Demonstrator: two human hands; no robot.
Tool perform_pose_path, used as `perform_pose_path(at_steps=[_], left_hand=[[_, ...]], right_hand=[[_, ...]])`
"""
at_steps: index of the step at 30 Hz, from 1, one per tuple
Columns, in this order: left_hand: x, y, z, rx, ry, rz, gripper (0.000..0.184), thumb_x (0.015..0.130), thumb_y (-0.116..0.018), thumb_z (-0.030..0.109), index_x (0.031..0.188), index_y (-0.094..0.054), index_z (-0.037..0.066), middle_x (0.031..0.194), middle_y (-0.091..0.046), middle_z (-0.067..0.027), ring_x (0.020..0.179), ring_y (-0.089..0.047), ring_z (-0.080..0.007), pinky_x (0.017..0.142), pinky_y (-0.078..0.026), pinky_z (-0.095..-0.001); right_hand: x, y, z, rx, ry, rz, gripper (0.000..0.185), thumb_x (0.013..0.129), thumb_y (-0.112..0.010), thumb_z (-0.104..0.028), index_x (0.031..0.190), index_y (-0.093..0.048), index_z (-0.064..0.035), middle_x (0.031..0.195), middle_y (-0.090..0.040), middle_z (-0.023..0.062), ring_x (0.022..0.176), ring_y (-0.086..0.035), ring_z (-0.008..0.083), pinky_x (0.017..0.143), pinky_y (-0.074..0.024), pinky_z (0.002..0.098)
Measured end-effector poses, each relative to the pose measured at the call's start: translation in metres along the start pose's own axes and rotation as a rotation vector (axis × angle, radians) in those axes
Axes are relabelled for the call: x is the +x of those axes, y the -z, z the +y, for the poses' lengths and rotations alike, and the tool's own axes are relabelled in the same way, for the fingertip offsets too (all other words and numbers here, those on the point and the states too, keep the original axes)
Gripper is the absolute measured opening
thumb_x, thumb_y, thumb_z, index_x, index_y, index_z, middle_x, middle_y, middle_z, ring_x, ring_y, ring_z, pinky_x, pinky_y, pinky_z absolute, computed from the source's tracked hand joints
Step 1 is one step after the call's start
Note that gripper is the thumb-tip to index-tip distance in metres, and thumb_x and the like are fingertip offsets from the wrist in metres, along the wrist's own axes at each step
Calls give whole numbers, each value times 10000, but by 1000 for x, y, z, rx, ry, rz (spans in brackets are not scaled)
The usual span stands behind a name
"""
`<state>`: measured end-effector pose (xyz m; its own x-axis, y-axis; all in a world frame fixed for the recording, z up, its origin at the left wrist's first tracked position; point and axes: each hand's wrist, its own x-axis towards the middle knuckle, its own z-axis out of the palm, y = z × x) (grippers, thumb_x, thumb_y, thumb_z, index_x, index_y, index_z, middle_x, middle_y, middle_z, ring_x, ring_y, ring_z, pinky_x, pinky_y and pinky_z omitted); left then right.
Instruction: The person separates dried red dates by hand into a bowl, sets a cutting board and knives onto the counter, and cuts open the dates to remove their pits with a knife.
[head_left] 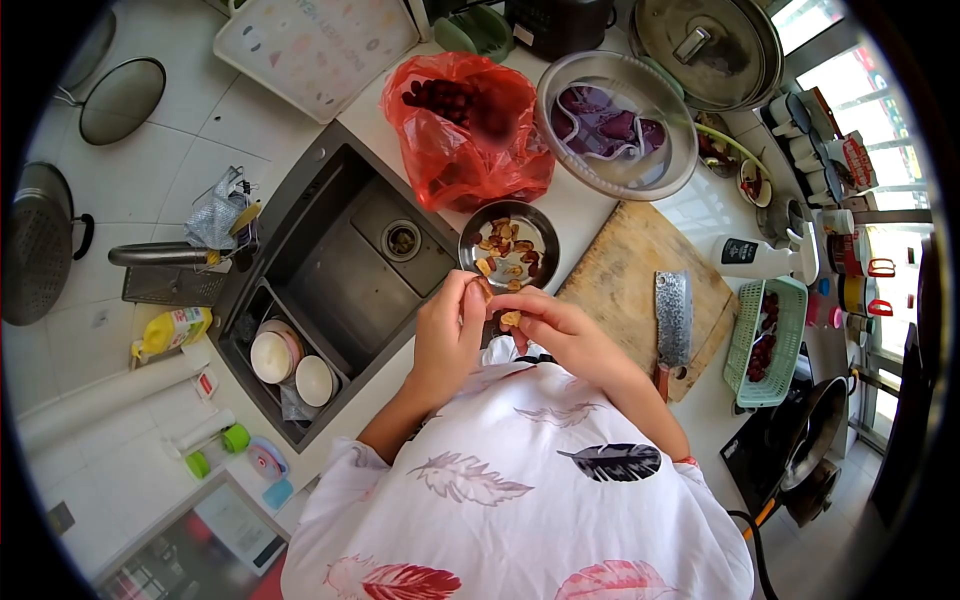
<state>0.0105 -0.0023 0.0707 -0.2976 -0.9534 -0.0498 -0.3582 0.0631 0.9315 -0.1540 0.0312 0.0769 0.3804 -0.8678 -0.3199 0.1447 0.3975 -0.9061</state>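
My left hand (450,325) pinches a small brown-skinned piece of red date (485,288) between thumb and fingers. Close beside it, my right hand (560,330) has its fingers closed, with a yellow-fleshed date piece (511,319) showing between them. The two hands meet at the fingertips, just in front of a round metal bowl (552,232). Brown and yellow torn date pieces (505,240) lie in that bowl. Whether the two held pieces are still joined is hidden by my fingers.
Left is a dark sink (350,230) with stacked bowls (315,380). Behind the metal bowl sits a red plastic bag (430,150) of dark fruit. A cleaver (673,315) lies on the wooden board (625,270) at right, near a green basket (745,345) of red dates.
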Motion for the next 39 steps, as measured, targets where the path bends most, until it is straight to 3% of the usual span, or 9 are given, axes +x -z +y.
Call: perform_pose_path(at_steps=[3,11,14,20,22,25,27,32,39], left_hand=[[5,1,-3,-78,18,70,143,896,-452,101,893,-520,-25,725,-593,-90,622,-576,-131,545,-457,-252],[17,-1,-21,124,13,-10,184,876,-510,131,970,-571,-15,744,-602,-94,630,-587,-172,572,-461,-261],[16,0,-14,197,-31,-49,196,870,-530,168,969,-570,3,789,-583,-111,640,-567,-228,587,-459,-278],[5,3,-3,-412,149,-554,261,956,-347,197,1016,-512,4,797,-487,-25,685,-449,-88,633,-399,-209],[1,1,12,-485,190,-527,267,965,-313,214,1027,-485,19,800,-469,-4,696,-429,-74,635,-380,-203],[-1,1,11,-323,198,-509,253,961,-332,214,1006,-479,14,784,-449,-13,704,-426,-81,628,-380,-226],[-2,0,10,-100,14,-424,217,935,-376,190,877,-459,-2,732,-483,-122,646,-483,-263,610,-398,-337],[-6,1,19,179,-113,-507,185,902,-402,160,840,-450,-8,776,-502,-165,707,-498,-331,623,-405,-375],[-14,1,15,253,-205,-515,155,870,-429,146,824,-448,0,789,-514,-174,738,-508,-358,635,-408,-410]], right_hand=[[0,-1,2,49,47,92,260,862,-445,-7,1110,-520,-25,802,-506,23,721,-512,93,664,-428,231],[-5,3,4,211,65,281,256,830,-550,7,1084,-525,-6,954,-602,80,831,-597,122,699,-474,228],[-5,8,10,-96,93,389,253,799,-606,-10,1048,-562,-2,901,-591,57,767,-582,105,643,-465,225],[-10,2,2,-521,395,475,332,718,-687,-42,1038,-607,-8,807,-531,54,637,-526,141,571,-437,261],[-8,1,7,-715,614,412,371,712,-684,-52,1071,-596,-19,823,-531,67,654,-531,175,573,-449,277],[-10,-2,5,-774,599,404,341,714,-670,-62,1037,-575,-8,833,-531,86,679,-544,216,572,-464,296],[-11,-2,3,-860,641,424,306,712,-668,-84,986,-569,7,828,-530,90,684,-551,223,563,-465,301],[-18,-4,7,-1107,426,251,214,702,-614,-138,735,-444,-11,729,-516,123,595,-557,263,476,-438,342],[-20,-14,13,-931,336,163,193,731,-564,-143,739,-441,6,621,-526,177,538,-533,340,484,-433,399]])
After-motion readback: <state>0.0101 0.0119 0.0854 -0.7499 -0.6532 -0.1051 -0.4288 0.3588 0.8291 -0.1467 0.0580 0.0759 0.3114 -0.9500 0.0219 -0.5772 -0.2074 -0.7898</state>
